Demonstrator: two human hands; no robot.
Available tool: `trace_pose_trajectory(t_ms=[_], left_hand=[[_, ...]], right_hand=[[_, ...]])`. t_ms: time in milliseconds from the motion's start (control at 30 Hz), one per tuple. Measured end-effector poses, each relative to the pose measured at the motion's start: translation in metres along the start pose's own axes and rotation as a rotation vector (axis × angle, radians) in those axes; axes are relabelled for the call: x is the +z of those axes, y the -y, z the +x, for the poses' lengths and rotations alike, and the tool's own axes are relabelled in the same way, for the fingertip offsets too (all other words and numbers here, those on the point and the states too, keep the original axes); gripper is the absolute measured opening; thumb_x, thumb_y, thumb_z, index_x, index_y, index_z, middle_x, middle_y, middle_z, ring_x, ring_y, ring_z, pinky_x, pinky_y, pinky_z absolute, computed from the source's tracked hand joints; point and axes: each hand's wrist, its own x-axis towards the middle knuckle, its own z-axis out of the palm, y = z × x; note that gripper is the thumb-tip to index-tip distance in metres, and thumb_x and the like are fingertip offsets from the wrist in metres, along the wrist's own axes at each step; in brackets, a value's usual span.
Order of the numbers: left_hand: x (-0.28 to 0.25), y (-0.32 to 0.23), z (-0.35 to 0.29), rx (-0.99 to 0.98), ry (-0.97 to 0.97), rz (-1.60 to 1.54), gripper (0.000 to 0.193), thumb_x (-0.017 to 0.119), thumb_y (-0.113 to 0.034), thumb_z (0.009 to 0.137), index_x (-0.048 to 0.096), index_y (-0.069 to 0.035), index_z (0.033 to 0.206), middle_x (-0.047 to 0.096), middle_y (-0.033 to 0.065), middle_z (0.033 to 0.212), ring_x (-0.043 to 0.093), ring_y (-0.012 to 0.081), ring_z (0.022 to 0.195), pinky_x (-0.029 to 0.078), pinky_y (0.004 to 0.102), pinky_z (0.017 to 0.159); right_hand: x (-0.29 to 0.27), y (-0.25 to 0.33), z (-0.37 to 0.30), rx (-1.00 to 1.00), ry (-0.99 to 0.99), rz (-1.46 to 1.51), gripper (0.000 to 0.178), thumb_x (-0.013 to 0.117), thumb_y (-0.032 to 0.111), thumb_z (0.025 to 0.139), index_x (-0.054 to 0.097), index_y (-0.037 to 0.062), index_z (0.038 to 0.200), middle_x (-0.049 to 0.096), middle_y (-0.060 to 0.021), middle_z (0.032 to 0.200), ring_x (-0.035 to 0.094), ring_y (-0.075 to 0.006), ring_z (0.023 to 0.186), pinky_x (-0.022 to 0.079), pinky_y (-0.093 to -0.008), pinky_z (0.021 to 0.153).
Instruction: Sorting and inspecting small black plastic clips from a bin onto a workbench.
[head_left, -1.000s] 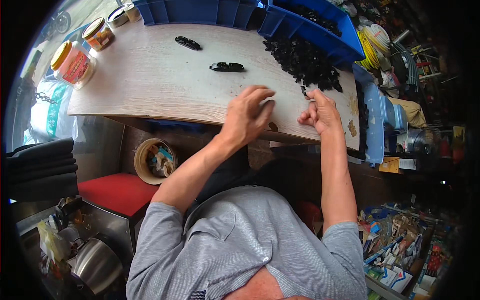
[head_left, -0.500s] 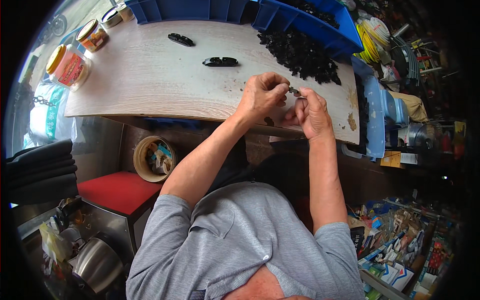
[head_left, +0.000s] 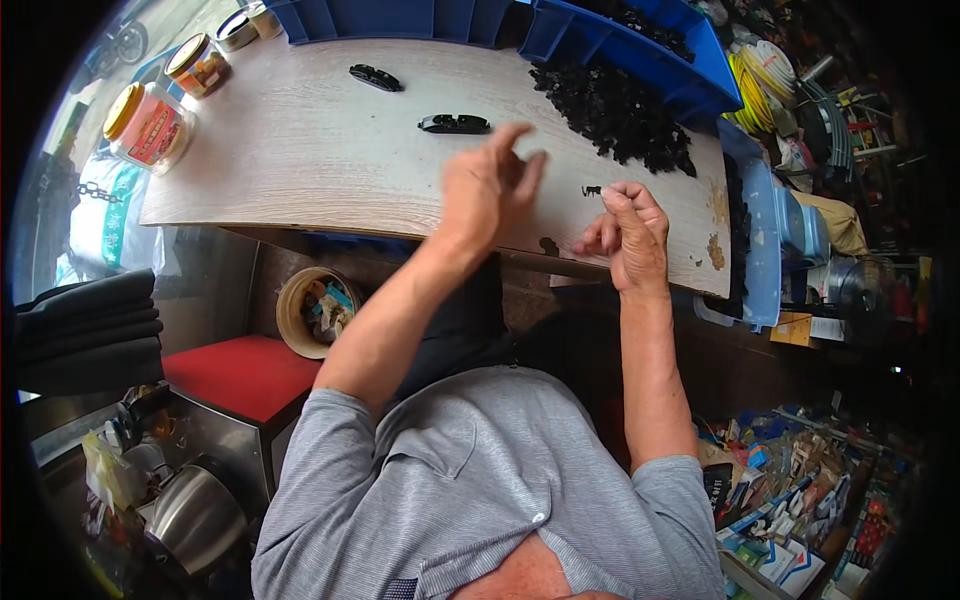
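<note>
My left hand (head_left: pixel 480 200), blurred by motion, is over the table with its fingers apart and nothing visible in them. Just beyond its fingertips lies a glossy black curved plastic piece (head_left: pixel 455 124). A second such black piece (head_left: pixel 376 77) rests farther back and to the left. Near the table's front right, my right hand (head_left: pixel 637 235) pinches a small black toothed plastic part (head_left: pixel 592 190) between thumb and forefinger. The part sticks out to the left of the fingertips, and its gripped end is hidden.
A heap of small black parts (head_left: pixel 620 120) spreads in front of a blue bin (head_left: pixel 700 75) at the back right. Another blue bin (head_left: pixel 390 25) stands at the back. Lidded jars (head_left: pixel 150 128) line the left end. Below the table's front edge is a round waste bucket (head_left: pixel 290 315).
My left hand has let go of the small part and moved left and away from me, toward the nearer curved piece. My right hand keeps the small part, almost in place.
</note>
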Motion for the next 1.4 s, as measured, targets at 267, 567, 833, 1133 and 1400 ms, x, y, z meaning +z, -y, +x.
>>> trace_pose_trajectory(t_ms=[267, 567, 833, 1133, 1400], left_hand=[[-0.051, 0.0, -0.003, 0.218, -0.167, 0.815, 0.029, 0.07, -0.033, 0.088, 0.065, -0.012, 0.108, 0.067, 0.0106, 0.093, 0.063, 0.0294, 0.087, 0.051, 0.04, 0.074], [-0.047, 0.008, -0.012, 0.428, -0.169, 0.75, 0.026, 0.07, -0.015, 0.082, 0.062, -0.01, 0.106, 0.065, 0.0117, 0.098, 0.061, 0.0314, 0.094, 0.051, 0.0411, 0.076], [-0.009, -0.007, -0.033, 0.079, 0.14, -0.25, 0.025, 0.07, -0.011, 0.09, 0.064, -0.001, 0.111, 0.068, 0.0053, 0.088, 0.063, 0.0151, 0.079, 0.053, 0.0305, 0.069], [0.016, -0.023, -0.033, -0.132, 0.323, -0.536, 0.025, 0.072, -0.013, 0.091, 0.067, 0.0, 0.112, 0.067, 0.0017, 0.086, 0.061, 0.0063, 0.072, 0.053, 0.0229, 0.06], [0.007, -0.039, -0.027, -0.318, 0.342, -0.582, 0.021, 0.069, -0.017, 0.093, 0.068, 0.001, 0.102, 0.066, 0.0024, 0.081, 0.063, 0.008, 0.069, 0.054, 0.023, 0.061]], right_hand=[[0.0, 0.0, 0.0, -0.029, -0.006, -0.011, 0.017, 0.069, 0.021, 0.091, 0.059, 0.0086, 0.098, 0.049, -0.0005, 0.052, 0.062, -0.0161, 0.052, 0.06, -0.0386, 0.048], [0.005, 0.001, -0.003, -0.039, -0.047, 0.002, 0.017, 0.07, 0.021, 0.09, 0.062, 0.0089, 0.098, 0.051, -0.0011, 0.053, 0.063, -0.016, 0.054, 0.061, -0.0375, 0.048], [0.004, -0.008, -0.001, -0.122, 0.033, 0.138, 0.012, 0.071, 0.018, 0.09, 0.066, 0.0112, 0.099, 0.052, -0.0013, 0.052, 0.062, -0.0171, 0.054, 0.059, -0.0337, 0.052], [-0.005, -0.009, 0.0, -0.114, 0.084, 0.11, 0.014, 0.076, 0.012, 0.087, 0.069, 0.0095, 0.099, 0.068, 0.003, 0.086, 0.052, -0.0033, 0.057, 0.042, -0.0179, 0.054], [-0.004, -0.004, 0.0, -0.017, 0.124, 0.151, 0.014, 0.076, 0.011, 0.087, 0.068, 0.0085, 0.099, 0.062, 0.0032, 0.07, 0.059, -0.0069, 0.059, 0.052, -0.0227, 0.061]])
